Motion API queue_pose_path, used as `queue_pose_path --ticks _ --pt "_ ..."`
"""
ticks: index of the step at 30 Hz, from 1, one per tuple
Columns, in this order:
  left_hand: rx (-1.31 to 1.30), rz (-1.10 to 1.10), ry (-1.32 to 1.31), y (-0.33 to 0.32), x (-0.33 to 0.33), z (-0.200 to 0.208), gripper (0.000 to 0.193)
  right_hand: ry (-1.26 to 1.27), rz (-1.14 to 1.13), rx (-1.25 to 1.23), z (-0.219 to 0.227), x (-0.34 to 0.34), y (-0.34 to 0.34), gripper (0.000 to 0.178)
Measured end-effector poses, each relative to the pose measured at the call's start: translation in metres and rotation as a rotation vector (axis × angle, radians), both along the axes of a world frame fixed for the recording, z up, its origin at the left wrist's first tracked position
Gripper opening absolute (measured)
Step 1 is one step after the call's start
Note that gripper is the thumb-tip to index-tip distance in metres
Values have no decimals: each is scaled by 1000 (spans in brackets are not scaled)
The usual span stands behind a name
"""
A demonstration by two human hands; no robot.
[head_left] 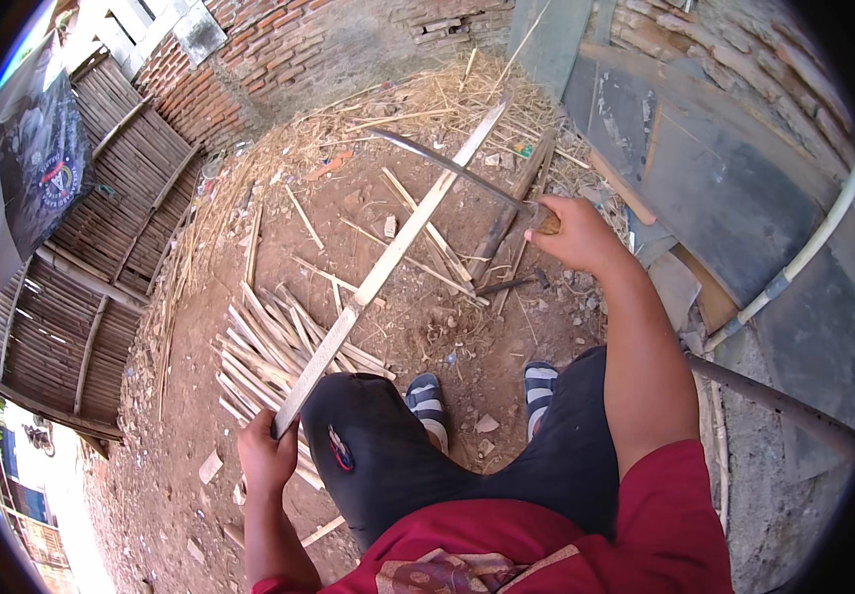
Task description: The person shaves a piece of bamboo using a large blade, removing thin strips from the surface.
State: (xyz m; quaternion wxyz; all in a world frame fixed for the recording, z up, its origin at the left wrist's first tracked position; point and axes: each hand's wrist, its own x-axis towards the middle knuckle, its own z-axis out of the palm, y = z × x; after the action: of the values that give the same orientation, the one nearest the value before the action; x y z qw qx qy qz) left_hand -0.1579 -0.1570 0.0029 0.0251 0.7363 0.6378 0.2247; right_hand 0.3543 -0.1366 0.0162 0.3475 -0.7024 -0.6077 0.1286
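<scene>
My left hand (pixel 267 453) is closed round the near end of a long, pale wooden slat (pixel 373 282). From beside my left knee the slat slopes up and away to the far right. My right hand (pixel 571 234) grips the brown handle of a machete (pixel 492 188). Its long dark blade points to the far left and crosses the slat's upper part; whether the two touch, I cannot tell. Beyond my left knee, a pile of split wooden sticks (pixel 259 342) lies on the dirt, partly hidden by the slat and my leg.
Loose sticks (pixel 427 223) and a dark timber (pixel 515 208) lie on the ground ahead, near a dark tool (pixel 509 285). Straw and shavings (pixel 408 99) line the brick wall (pixel 294 49). Dark sheets (pixel 685 158) lean at right, by a pale pipe (pixel 794 262). A bamboo panel (pixel 121 188) stands left.
</scene>
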Motion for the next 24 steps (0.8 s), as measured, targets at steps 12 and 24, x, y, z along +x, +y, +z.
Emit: queue_pose_path --ticks 12,24 --pt "28 -41 -7 -1 0 -6 36 0 289 -44 2 -36 6 31" --pt "33 -25 -98 7 9 -14 38 -241 374 172 -5 -57 3 27"
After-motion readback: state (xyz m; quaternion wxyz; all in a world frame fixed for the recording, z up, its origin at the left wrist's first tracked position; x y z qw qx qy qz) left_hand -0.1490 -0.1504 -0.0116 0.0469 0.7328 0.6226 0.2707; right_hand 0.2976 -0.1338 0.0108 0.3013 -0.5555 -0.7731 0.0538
